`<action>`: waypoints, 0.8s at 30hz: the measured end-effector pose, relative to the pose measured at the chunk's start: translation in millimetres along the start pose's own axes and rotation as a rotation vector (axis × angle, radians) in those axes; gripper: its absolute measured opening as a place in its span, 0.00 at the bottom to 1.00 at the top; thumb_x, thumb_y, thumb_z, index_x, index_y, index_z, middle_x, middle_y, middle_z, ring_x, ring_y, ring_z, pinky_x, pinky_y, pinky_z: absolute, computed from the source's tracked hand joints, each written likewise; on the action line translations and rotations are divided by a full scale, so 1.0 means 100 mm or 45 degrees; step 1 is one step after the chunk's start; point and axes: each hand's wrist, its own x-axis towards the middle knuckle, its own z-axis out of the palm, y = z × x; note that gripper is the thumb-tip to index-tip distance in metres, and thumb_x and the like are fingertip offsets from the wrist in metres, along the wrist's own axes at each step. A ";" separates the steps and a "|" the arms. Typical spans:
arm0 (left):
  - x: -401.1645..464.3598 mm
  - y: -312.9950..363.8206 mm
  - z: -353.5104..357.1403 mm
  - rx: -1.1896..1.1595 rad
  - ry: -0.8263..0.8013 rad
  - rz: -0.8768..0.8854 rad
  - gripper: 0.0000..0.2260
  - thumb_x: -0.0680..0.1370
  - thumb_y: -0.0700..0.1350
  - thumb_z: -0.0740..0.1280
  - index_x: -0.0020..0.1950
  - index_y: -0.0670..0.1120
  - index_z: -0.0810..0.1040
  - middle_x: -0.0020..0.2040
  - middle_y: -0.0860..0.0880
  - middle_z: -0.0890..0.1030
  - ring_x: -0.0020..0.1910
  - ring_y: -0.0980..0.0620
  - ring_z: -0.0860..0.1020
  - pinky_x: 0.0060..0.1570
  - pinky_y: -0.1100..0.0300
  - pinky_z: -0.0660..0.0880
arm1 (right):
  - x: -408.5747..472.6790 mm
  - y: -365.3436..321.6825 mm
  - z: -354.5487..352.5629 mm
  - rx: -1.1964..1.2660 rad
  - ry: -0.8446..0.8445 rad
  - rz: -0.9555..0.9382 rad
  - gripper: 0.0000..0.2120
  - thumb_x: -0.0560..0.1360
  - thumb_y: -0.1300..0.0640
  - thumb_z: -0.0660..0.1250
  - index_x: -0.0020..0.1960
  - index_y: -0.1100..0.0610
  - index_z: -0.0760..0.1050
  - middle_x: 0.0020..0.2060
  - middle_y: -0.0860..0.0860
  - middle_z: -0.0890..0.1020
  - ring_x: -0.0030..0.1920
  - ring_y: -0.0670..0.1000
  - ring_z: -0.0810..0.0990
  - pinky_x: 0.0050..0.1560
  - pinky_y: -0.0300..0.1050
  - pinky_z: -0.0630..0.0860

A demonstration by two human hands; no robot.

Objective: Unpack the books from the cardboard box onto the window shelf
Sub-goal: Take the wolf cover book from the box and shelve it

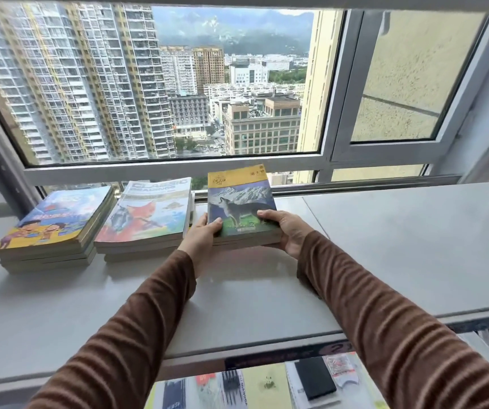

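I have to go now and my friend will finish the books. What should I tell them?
Left hand and right hand: each has a grip on one near corner of the wolf-cover stack, which sits on the window shelf.
Done: three stacks stand on the shelf, side by side by the window: cartoon-cover stack, Classic Readings stack, then the wolf one.
Left: let go, then fetch more. More books show below the shelf edge; the box itself is not in view.
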 end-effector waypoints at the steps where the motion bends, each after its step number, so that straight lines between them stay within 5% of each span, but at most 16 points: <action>1: 0.03 -0.02 -0.02 0.023 0.037 -0.008 0.24 0.83 0.44 0.62 0.80 0.46 0.63 0.75 0.43 0.73 0.71 0.42 0.74 0.73 0.44 0.69 | 0.05 0.00 0.03 0.023 -0.001 0.033 0.02 0.73 0.59 0.73 0.44 0.57 0.81 0.29 0.52 0.84 0.26 0.50 0.81 0.30 0.44 0.81; 8: 0.06 -0.04 0.02 0.134 0.217 0.028 0.27 0.83 0.37 0.60 0.82 0.42 0.57 0.82 0.47 0.60 0.79 0.48 0.62 0.79 0.52 0.57 | 0.21 -0.03 0.20 0.024 0.057 0.145 0.04 0.73 0.61 0.72 0.39 0.56 0.80 0.26 0.54 0.82 0.24 0.52 0.80 0.33 0.44 0.80; 11: 0.08 -0.08 0.04 0.188 0.239 0.037 0.27 0.83 0.38 0.61 0.82 0.42 0.56 0.82 0.46 0.60 0.80 0.48 0.61 0.79 0.55 0.56 | 0.22 -0.07 0.19 0.010 0.047 0.166 0.04 0.74 0.59 0.73 0.41 0.56 0.80 0.28 0.55 0.82 0.29 0.54 0.80 0.47 0.53 0.81; 14: 0.10 -0.10 0.05 0.263 0.217 0.053 0.28 0.84 0.39 0.61 0.82 0.42 0.55 0.82 0.46 0.59 0.80 0.47 0.60 0.80 0.53 0.55 | 0.19 -0.11 0.14 -0.021 0.065 0.159 0.05 0.74 0.58 0.73 0.44 0.58 0.79 0.38 0.58 0.82 0.39 0.56 0.81 0.57 0.57 0.79; 17: 0.09 -0.10 0.06 0.317 0.212 0.062 0.28 0.84 0.41 0.61 0.82 0.43 0.55 0.82 0.46 0.59 0.80 0.47 0.60 0.79 0.54 0.55 | 0.15 -0.09 0.08 -0.015 0.105 0.101 0.03 0.74 0.60 0.72 0.46 0.58 0.80 0.58 0.60 0.79 0.61 0.59 0.77 0.71 0.56 0.71; 21: 0.00 -0.04 0.08 0.363 0.181 0.112 0.29 0.84 0.43 0.62 0.82 0.43 0.53 0.83 0.45 0.58 0.80 0.47 0.59 0.80 0.52 0.55 | -0.02 -0.03 0.06 -0.075 0.200 -0.001 0.08 0.76 0.58 0.70 0.54 0.59 0.81 0.58 0.57 0.80 0.60 0.54 0.71 0.53 0.46 0.73; 24: -0.15 0.03 0.09 0.533 0.186 0.302 0.30 0.82 0.45 0.66 0.81 0.43 0.58 0.81 0.44 0.62 0.80 0.47 0.61 0.79 0.50 0.58 | -0.26 0.03 -0.01 -0.288 0.229 -0.137 0.22 0.77 0.56 0.69 0.70 0.59 0.72 0.66 0.56 0.75 0.63 0.52 0.71 0.58 0.45 0.64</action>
